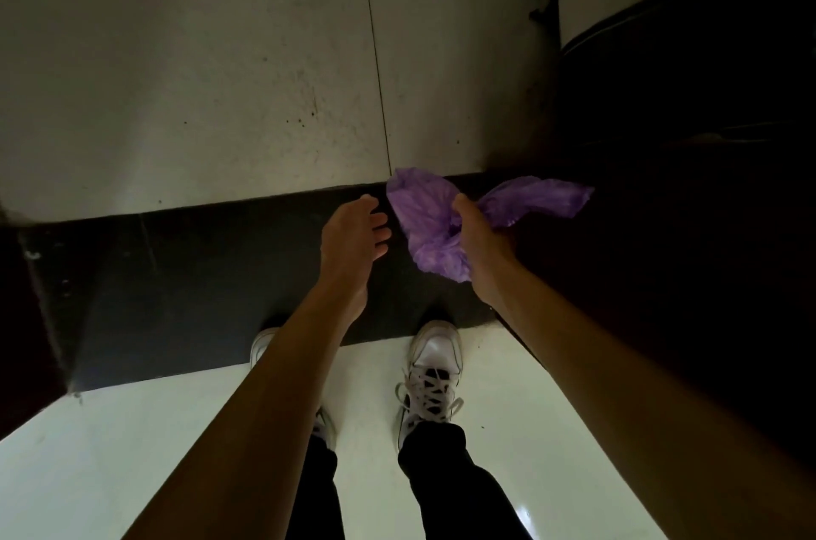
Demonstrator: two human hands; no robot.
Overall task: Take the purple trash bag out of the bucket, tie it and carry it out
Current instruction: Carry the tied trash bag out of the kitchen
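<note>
Looking down from head height: a black threshold strip (176, 274) crosses the scene from the left, with grey tiles (198, 76) on its far side and glossy white floor (132, 451) on its near side. Left of centre, the left hand (353, 237) hovers with fingers loosely extended, holding nothing, just beside the purple trash bag (424, 217). The right hand (483, 250) grasps the bag, whose crumpled plastic flares out on both sides of the grip. Two white laced shoes (435, 367) stand below the arms. A dark, indistinct mass (684, 142) fills the right.
</note>
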